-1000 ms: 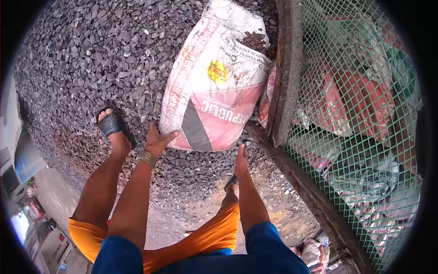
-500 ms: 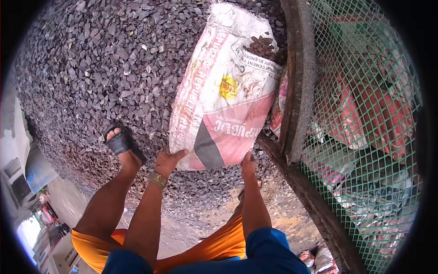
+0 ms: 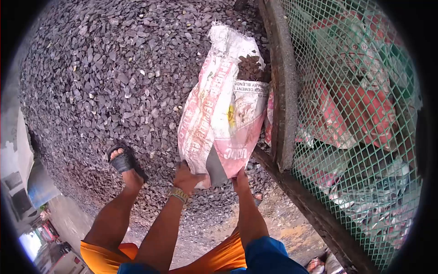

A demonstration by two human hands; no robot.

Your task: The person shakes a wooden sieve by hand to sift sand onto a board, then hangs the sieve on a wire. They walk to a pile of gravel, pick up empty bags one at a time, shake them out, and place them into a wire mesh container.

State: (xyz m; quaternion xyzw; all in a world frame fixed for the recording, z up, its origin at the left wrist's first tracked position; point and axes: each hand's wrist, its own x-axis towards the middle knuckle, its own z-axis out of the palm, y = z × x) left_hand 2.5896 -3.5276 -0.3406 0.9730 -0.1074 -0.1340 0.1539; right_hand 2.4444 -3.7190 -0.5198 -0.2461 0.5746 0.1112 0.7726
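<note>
A white and pink cement sack (image 3: 223,123) lies on the gravel (image 3: 114,82), its open end at the far side with brown stones (image 3: 249,68) showing in it. My left hand (image 3: 186,178), with a watch at the wrist, grips the sack's near left corner, thumb over the top. At the near right corner my right hand (image 3: 240,180) holds the sack's edge, its fingers partly hidden. Between the two hands the near end of the sack is bunched and folded.
A wooden frame (image 3: 310,205) with green netting (image 3: 356,114) stands on the right, with several filled sacks (image 3: 333,118) behind it. My sandalled foot (image 3: 122,160) is on the gravel at left. More sacks (image 3: 315,265) lie at the bottom right.
My hands have come closer together, and the sack's near end has narrowed and creased between them. The whole view has shifted somewhat, with the frame now further left.
</note>
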